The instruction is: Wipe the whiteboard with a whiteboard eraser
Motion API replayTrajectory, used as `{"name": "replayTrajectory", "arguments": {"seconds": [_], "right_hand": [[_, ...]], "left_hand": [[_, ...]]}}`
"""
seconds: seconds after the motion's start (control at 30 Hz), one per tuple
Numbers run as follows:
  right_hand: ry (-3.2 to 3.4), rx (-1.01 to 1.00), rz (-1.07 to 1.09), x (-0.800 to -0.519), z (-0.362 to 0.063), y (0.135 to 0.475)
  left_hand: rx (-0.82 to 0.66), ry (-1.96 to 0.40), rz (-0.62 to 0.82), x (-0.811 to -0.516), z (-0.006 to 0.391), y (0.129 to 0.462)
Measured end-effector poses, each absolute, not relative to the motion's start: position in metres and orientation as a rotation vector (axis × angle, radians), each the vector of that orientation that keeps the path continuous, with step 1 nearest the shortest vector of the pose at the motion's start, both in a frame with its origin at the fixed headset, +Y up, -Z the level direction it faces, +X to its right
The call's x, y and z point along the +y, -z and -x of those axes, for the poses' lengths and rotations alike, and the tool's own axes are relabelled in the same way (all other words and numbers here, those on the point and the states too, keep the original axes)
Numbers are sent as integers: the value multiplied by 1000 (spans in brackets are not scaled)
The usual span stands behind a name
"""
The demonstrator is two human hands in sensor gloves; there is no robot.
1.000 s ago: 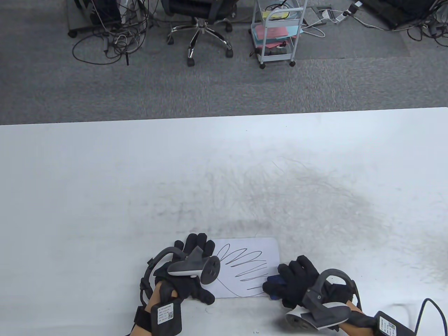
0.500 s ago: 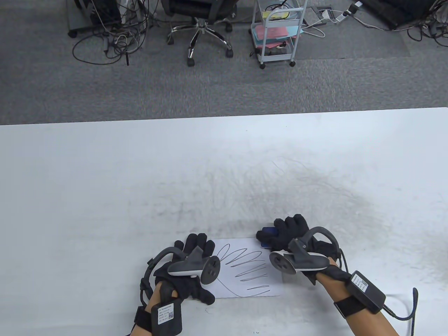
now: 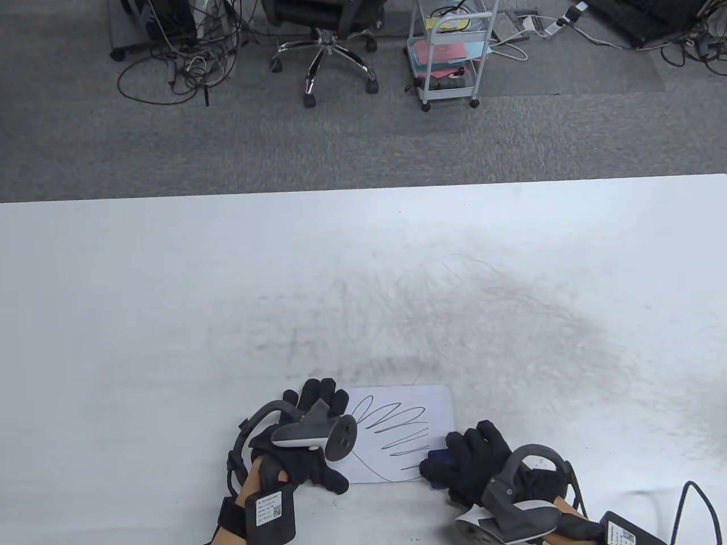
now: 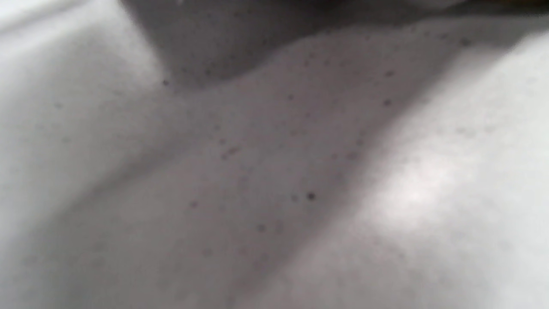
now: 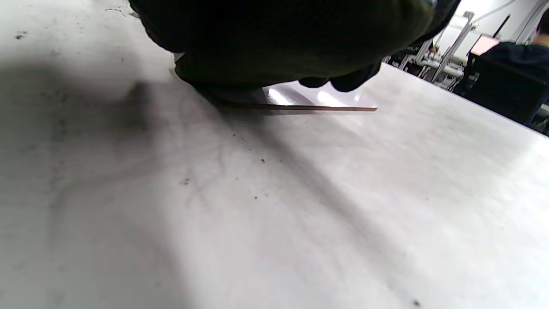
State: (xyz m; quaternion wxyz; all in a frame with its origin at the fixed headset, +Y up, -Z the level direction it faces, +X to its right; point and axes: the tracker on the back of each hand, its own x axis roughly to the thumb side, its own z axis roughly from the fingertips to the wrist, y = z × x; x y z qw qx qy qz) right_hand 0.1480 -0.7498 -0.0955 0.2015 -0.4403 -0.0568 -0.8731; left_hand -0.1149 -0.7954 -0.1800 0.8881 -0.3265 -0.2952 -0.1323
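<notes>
Left hand (image 3: 306,448) lies flat on whiteboard (image 3: 406,437) left edge, pinning it so it won't slide. Right hand (image 3: 474,462) grips blue whiteboard eraser (image 3: 436,457) at whiteboard's near-right corner, beside remaining scribble (image 3: 397,431). Whiteboard rests on smudged tabletop (image 3: 170,312).

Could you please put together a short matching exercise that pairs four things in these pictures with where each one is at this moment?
Things:
1. left hand
2. right hand
3. whiteboard eraser
4. scribble

Places:
A. drawn across the middle of the whiteboard
B. pressing on the whiteboard's left side
C. over the whiteboard's near right corner, gripping the eraser
D. blue, peeking out under gloved fingers

Pairs: 1-B, 2-C, 3-D, 4-A
</notes>
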Motion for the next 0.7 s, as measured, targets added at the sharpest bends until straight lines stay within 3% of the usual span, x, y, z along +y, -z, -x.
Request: {"name": "replayTrajectory", "arguments": {"seconds": [0.07, 0.27, 0.37, 0.53, 0.7], "right_hand": [[2468, -175, 1190, -750, -147, 108], [2619, -277, 912, -752, -141, 190], [2625, -244, 900, -753, -138, 212], [2600, -175, 960, -754, -140, 201], [2521, -151, 1112, -752, -143, 146]], "left_hand": [[-614, 275, 681, -796, 115, 180], [-614, 276, 685, -796, 115, 180], [-612, 276, 684, -796, 115, 180], [-606, 279, 687, -795, 115, 180], [-604, 280, 687, -795, 115, 180]]}}
